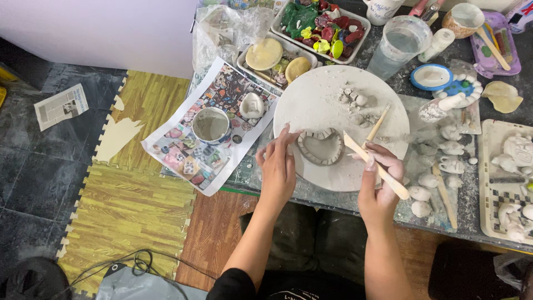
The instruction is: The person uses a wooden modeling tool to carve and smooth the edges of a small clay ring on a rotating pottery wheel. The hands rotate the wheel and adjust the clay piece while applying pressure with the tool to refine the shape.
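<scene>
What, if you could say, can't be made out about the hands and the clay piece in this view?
- Left hand: its fingertips cover the near-left rim of the clay dish; head view.
- Right hand: its grip on the wooden tool is hidden by the fingers.
- Tool tip: too small to tell whether it touches the dish.
- Small clay figures: cut off by the right edge.

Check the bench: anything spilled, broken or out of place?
Nothing broken or spilled. Loose clay crumbs lie on the round board behind the heart dish; a spare wooden stick rests there. A newspaper sheet lies on the floor.
</scene>
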